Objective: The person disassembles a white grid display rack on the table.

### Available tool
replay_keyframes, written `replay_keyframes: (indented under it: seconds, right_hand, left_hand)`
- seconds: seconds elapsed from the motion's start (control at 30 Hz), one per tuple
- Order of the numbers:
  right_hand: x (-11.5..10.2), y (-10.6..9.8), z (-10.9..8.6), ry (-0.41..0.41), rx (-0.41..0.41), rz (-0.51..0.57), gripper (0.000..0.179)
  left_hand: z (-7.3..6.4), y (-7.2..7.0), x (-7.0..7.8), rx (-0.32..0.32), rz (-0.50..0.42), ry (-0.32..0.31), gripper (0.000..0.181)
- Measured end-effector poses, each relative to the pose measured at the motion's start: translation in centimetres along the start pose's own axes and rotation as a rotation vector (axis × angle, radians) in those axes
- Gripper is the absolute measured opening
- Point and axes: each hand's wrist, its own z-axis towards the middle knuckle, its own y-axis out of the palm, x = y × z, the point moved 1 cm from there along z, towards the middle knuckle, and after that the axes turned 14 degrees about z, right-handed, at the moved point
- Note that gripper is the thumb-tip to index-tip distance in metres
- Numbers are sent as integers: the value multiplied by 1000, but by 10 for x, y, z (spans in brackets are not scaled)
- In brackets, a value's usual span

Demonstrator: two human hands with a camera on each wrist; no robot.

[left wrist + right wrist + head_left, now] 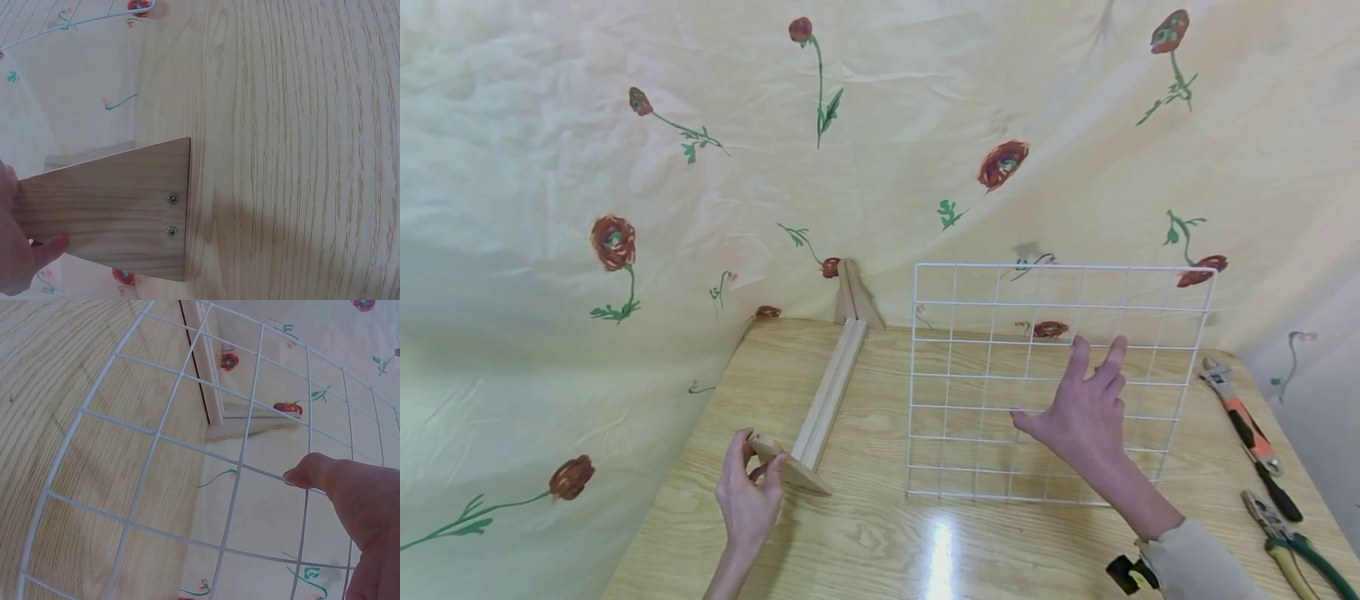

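Observation:
A wooden stand has a long grooved bar [831,392] joining a tapered far end piece [852,293] to a tapered near end piece [805,475]. My left hand [748,496] pinches the narrow top of the near piece between thumb and fingers. Two screw heads [172,199] show at that piece's wide bottom in the left wrist view. To the right, a white wire grid panel [966,407] stands tilted upright. My right hand [1086,412] holds it by the wires, fingers spread. In the right wrist view the thumb [312,472] hooks on one wire.
Along the table's right edge lie an adjustable wrench [1240,412], a dark-handled tool [1279,493] and pliers [1270,517]. Flower-printed cloth [887,125] hangs behind and left of the wood-grain table [880,550]. A black-and-yellow object [1131,575] is beside the right sleeve.

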Motion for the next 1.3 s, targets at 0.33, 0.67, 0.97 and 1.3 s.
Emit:
replay_keyframes:
  seconds: [0.33, 0.67, 0.97, 1.3]
  right_hand:
    - [6, 0, 3, 41, -33, -1, 139]
    - [7, 1, 8, 76, -72, -12, 140]
    - [6, 4, 14, 115, -120, -10, 139]
    - [6, 13, 26, 153, -178, 4, 139]
  left_hand:
    - [0, 2, 1, 3, 6, -13, 66]
    - [-2, 3, 1, 2, -10, -24, 63]
    - [-1, 4, 3, 29, -24, 9, 65]
    - [-2, 3, 1, 6, 16, 10, 68]
